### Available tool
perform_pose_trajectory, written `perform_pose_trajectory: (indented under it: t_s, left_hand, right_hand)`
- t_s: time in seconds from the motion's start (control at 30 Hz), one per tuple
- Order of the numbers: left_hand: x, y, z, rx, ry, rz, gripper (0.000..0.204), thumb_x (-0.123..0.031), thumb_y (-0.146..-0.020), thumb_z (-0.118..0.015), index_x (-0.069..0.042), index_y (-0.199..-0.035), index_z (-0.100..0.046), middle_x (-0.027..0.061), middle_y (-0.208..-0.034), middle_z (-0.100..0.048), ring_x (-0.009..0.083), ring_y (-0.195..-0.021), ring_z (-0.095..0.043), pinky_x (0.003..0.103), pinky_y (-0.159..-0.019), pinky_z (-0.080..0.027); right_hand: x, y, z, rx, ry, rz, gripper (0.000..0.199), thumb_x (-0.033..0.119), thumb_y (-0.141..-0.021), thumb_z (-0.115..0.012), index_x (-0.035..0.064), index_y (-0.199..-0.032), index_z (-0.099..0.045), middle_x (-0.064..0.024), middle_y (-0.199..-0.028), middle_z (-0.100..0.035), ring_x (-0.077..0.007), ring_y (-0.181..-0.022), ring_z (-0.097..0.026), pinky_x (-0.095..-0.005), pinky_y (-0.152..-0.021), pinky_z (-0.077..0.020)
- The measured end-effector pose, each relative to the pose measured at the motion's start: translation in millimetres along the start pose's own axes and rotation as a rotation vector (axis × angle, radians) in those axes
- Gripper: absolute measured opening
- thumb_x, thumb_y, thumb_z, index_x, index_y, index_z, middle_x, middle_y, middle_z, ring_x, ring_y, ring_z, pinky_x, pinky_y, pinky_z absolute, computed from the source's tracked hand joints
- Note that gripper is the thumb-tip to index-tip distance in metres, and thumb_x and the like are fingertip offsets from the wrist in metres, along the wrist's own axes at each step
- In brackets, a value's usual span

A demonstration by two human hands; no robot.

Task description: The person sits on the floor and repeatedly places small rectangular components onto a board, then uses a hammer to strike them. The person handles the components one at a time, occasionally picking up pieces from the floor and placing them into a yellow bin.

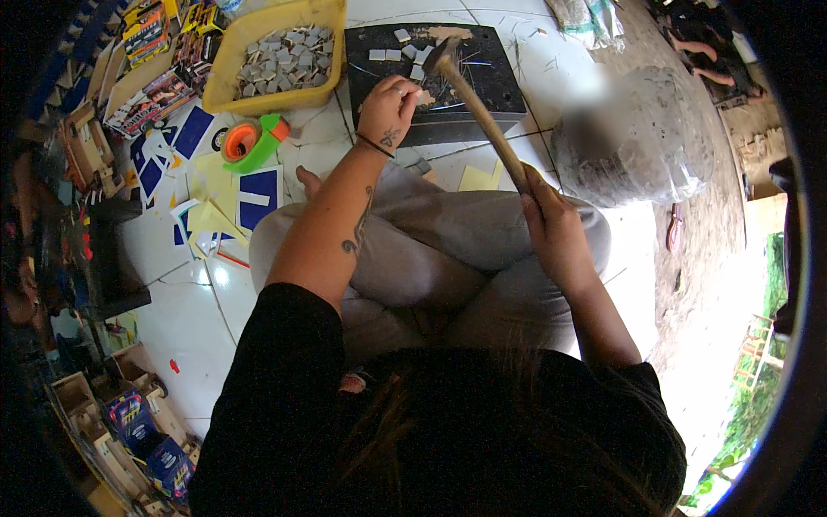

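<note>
My right hand [556, 228] is wrapped round the wooden handle of a hammer [487, 121]. The dark hammer head is over the top of a black block [504, 95], close to several small grey square pieces [385, 55]. My left hand [389, 105] is at the block's near side, thumb and fingers pinched together beside the hammer head. Whatever sits in that pinch is too small to make out. Thin sticks or wires and a worn brown patch show on the block's top.
A yellow basin [332, 82] of grey square pieces stands left of the block. Green and orange tape rolls [250, 145] lie near blue and white paper cutouts [189, 133]. Wooden toy parts [90, 146] line the left. A stuffed clear plastic sack [663, 138] and a red-handled tool [674, 231] are at right.
</note>
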State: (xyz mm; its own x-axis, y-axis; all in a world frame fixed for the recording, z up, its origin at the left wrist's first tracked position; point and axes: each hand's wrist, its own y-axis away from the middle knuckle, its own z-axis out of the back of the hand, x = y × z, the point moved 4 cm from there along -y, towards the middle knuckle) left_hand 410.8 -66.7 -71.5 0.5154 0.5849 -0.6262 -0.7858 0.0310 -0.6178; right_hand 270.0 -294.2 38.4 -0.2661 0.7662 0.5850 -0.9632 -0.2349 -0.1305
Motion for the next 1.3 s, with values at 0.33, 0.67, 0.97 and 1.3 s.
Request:
perform_pose_trajectory:
  t_s: [0.33,0.67,0.97,1.3]
  left_hand:
    - [0.6,-2.9,-1.4,-0.001,0.034,0.09,0.014,-0.016,-0.083,-0.06,-0.004,-0.087,-0.066,0.0106,-0.08,-0.063,0.024,-0.069,-0.06,0.032,-0.061,-0.048]
    - [-26.6,-13.2,12.6,0.285,0.449,0.291,0.014,-0.011,-0.088,-0.056,-0.003,-0.091,-0.067,0.0029,-0.085,-0.068,0.008,-0.075,-0.059,0.025,-0.067,-0.046]
    - [-53.2,0.9,11.7,0.208,0.805,0.559,0.02,-0.021,-0.089,-0.056,-0.003,-0.083,-0.064,-0.0029,-0.066,-0.055,0.0073,-0.059,-0.051,0.022,-0.056,-0.041]
    - [-68.2,-10.5,21.3,0.073,0.302,0.264,0.022,-0.022,-0.091,-0.051,-0.003,-0.088,-0.061,0.011,-0.066,-0.059,0.0236,-0.057,-0.056,0.033,-0.058,-0.043]
  right_hand:
    - [-89.0,-91.7,-29.6,-0.16,-0.03,-0.032,0.045,0.008,-0.084,-0.049,0.0036,-0.129,-0.044,-0.0278,-0.111,-0.052,-0.0399,-0.099,-0.055,-0.0438,-0.085,-0.0452]
    - [-32.3,-129.3,-32.2,-0.365,-0.004,0.328,0.039,0.019,-0.076,-0.07,-0.0003,-0.107,-0.057,-0.016,-0.097,-0.059,-0.0294,-0.086,-0.059,-0.0368,-0.077,-0.0476]
    - [1.8,-148.9,-66.2,-0.065,-0.899,0.036,0.009,0.008,-0.082,-0.066,-0.0007,-0.082,-0.065,-0.0036,-0.075,-0.064,-0.0079,-0.068,-0.057,-0.0222,-0.064,-0.0455]
    - [5.8,-146.4,-51.6,-0.065,-0.742,0.099,0.01,0.008,-0.083,-0.063,-0.0028,-0.083,-0.064,-0.0067,-0.073,-0.065,-0.0094,-0.065,-0.059,-0.0234,-0.059,-0.0469]
